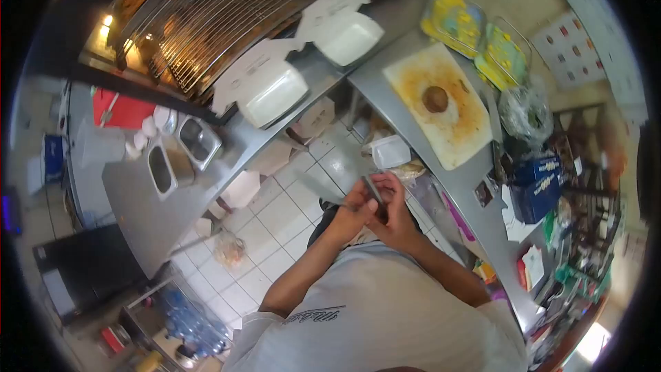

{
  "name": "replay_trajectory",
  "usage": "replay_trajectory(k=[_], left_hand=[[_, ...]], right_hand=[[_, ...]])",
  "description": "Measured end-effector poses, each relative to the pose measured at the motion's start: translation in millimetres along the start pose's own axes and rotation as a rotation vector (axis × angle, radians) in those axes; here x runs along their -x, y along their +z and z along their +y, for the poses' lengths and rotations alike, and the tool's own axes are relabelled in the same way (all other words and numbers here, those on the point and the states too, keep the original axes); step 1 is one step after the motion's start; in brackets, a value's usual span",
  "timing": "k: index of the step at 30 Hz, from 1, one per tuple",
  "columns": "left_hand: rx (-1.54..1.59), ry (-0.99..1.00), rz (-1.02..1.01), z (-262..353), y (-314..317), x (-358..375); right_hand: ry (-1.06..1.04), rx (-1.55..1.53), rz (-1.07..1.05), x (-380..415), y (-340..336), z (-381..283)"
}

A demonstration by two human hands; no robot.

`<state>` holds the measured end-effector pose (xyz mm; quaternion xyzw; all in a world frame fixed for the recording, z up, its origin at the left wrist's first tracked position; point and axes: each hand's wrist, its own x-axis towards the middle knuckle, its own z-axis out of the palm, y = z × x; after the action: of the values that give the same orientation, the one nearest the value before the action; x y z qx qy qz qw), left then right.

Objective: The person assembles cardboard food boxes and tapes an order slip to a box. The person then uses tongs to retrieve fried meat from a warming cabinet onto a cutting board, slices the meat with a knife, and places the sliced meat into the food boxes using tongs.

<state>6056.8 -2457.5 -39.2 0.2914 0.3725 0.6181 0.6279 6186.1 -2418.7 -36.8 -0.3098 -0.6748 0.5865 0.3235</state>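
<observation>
My hands are close together in front of my waist, almost touching. My left hand (pixel 352 212) is closed around a knife (pixel 313 186); its long grey blade points up and left and is smeared by motion. My right hand (pixel 392 212) is closed on a narrow, dark grey bar-like thing (pixel 374 191) that stands up between the hands. Its kind is hard to make out, and its lower end is hidden by the fingers.
Right, a steel counter holds a stained white cutting board (pixel 441 139) with a round brown item (pixel 435 99), and yellow-stained wire baskets (pixel 451 19). Left, another counter carries open white takeaway boxes (pixel 275 93) and steel pans (pixel 169 165). A lit grill rack (pixel 206 27) stands behind.
</observation>
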Motion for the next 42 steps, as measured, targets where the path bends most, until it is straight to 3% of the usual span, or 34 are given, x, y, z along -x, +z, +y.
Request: replay_trajectory(k=[1, 3, 5, 9, 10, 12, 15, 18, 24, 27, 30, 32, 34, 40, 42], left_hand=[[0.013, -0.03, 0.059, -9.1, 2.8, -3.7], [0.043, -0.098, 0.176, -34.2, 7.9, -12.1], [0.076, -0.071, 0.191, -22.1, 34.1, -39.4], [0.097, 0.032, 0.234, -31.8, 37.1, -81.3], [0.106, 0.035, 0.24, -29.7, 35.8, -86.4], [-0.016, -0.024, 0.256, -22.4, 32.3, -94.9], [-0.206, -0.155, 0.392, -19.1, 46.6, -110.6], [-0.37, -0.279, 0.38, -22.0, 43.0, -124.2], [-0.535, -0.473, 0.328, -33.6, 30.1, -151.9], [-0.639, -0.476, 0.283, -35.4, 16.0, -164.8], [-0.695, -0.488, 0.229, -30.8, 11.0, -180.6], [-0.792, -0.492, 0.221, -30.3, 9.0, -192.3], [-0.913, -0.474, 0.188, -34.1, 1.3, -204.6], [-1.15, -0.358, 0.118, -40.9, 1.1, -222.5], [-1.207, -0.407, 0.08, -35.0, 9.2, -222.2]], right_hand=[[-0.079, 0.038, -0.013, -3.5, -7.9, -0.6], [-0.038, 0.089, -0.091, -8.5, -43.3, -8.6], [0.187, 0.091, -0.226, -18.2, -97.0, -24.1], [0.088, 0.67, 0.492, -23.6, -224.0, 53.3], [0.107, 1.024, 0.586, -17.4, -264.1, 74.8], [0.346, 1.414, 0.609, -2.6, -317.7, 100.5], [0.745, 1.403, 0.385, 6.8, -348.7, 129.8], [0.725, 1.515, 0.316, 3.0, -354.3, 140.2], [0.605, 1.351, 0.461, 0.7, -358.5, 159.0], [0.4, 1.207, 0.627, 11.4, -341.3, 131.4], [0.329, 0.797, 0.703, 14.0, -295.5, 95.6], [0.425, 0.513, 0.622, 16.3, -262.3, 94.4], [0.434, 0.432, 0.548, 8.7, -226.2, 82.0], [0.585, 0.48, 0.483, -9.7, -174.1, 95.6], [0.617, 0.491, 0.462, -15.7, -165.5, 101.1]])
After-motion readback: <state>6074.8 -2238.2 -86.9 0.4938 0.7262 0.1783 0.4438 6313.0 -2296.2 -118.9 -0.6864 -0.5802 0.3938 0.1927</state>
